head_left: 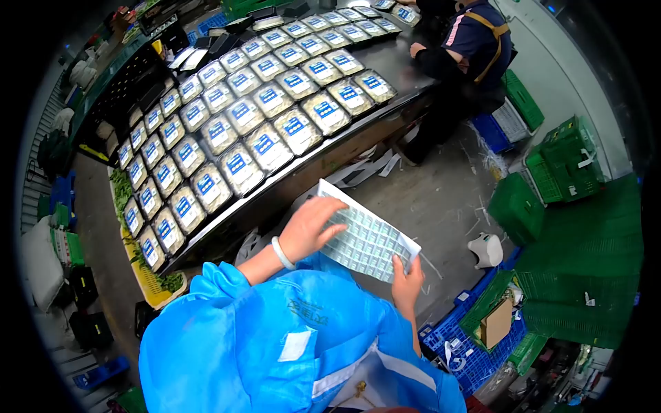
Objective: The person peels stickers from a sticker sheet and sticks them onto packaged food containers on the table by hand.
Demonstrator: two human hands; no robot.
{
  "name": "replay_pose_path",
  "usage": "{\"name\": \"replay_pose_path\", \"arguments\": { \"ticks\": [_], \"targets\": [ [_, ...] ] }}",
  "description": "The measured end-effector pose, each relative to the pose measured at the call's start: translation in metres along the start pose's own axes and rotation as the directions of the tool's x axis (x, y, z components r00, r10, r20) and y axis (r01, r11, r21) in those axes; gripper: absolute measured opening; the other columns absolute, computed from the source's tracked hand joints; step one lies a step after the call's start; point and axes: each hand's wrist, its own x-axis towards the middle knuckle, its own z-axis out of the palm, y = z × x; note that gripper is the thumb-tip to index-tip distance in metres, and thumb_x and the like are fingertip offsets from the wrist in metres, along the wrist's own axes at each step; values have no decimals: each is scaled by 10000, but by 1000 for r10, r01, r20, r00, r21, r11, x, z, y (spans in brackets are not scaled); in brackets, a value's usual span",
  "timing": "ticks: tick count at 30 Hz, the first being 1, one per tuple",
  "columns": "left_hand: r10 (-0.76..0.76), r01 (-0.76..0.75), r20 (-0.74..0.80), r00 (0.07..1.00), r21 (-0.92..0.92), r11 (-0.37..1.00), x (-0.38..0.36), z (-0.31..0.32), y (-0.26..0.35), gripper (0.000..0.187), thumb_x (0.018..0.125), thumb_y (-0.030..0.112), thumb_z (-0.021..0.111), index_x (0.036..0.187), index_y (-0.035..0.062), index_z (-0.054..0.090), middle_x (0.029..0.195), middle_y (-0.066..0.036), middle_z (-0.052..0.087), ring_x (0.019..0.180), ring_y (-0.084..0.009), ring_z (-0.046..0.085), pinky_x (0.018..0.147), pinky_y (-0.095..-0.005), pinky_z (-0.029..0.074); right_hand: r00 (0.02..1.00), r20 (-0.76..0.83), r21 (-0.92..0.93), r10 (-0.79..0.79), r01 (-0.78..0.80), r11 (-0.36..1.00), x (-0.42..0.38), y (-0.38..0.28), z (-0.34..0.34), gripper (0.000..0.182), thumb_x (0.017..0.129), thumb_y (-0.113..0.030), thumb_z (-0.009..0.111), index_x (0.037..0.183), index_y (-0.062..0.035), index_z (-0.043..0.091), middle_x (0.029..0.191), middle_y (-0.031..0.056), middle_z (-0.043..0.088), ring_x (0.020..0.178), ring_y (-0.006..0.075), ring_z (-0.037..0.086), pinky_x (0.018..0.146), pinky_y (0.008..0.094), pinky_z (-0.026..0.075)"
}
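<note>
A sheet of small printed stickers (365,237) is held in front of my blue jacket, tilted, with its pale green rows facing up. My right hand (407,281) grips its lower right corner, thumb on top. Over the sheet's left end lies my left hand (313,224), a white bracelet at its wrist. The left thumb and forefinger are apart, touching or just above the stickers; the fingertips' underside is hidden. Beyond the sheet, rows of clear-lidded black trays (265,144) with blue and white labels stand on a long table (217,230).
At the table's far right stands another person (475,48) in dark clothing. Green crates (564,162) and a blue pallet (471,344) are on the floor to the right, near a white object (485,250). A yellow basket (155,289) with greens sits left of the table.
</note>
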Motion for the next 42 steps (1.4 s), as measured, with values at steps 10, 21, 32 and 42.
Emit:
{"name": "replay_pose_path", "arguments": {
  "ticks": [10,21,32,42],
  "targets": [
    [265,-203,328,907,-210,956,131,128,-87,203,871,213,664,1026,87,629,917,-85,641,849,-288,603,768,-409,485,974,-221,-371,-49,-37,928,120,50,-68,187,931,-152,615,930,25,553,791,221,648,684,346,653,617,405,477],
    [402,-341,714,574,-238,910,311,201,-166,157,870,214,643,942,82,600,903,-93,650,897,-298,626,804,-424,493,979,-205,-687,-10,-137,713,285,36,-106,157,936,-178,596,951,-22,581,783,225,624,729,419,623,618,476,474],
    [398,-361,841,366,-266,894,462,371,-155,195,864,260,632,961,93,610,930,-120,670,910,-334,648,796,-460,506,933,-359,-612,2,-237,754,422,128,-244,140,927,-185,585,1004,-68,597,828,185,652,765,393,635,652,476,485],
    [316,-68,855,410,-317,946,583,457,-144,381,882,255,565,1215,73,603,1146,-200,653,1072,-385,627,920,-418,510,908,-397,-579,-131,-137,804,652,189,-475,157,919,-179,610,1008,-50,617,804,204,649,745,412,628,636,470,472]
  ]
}}
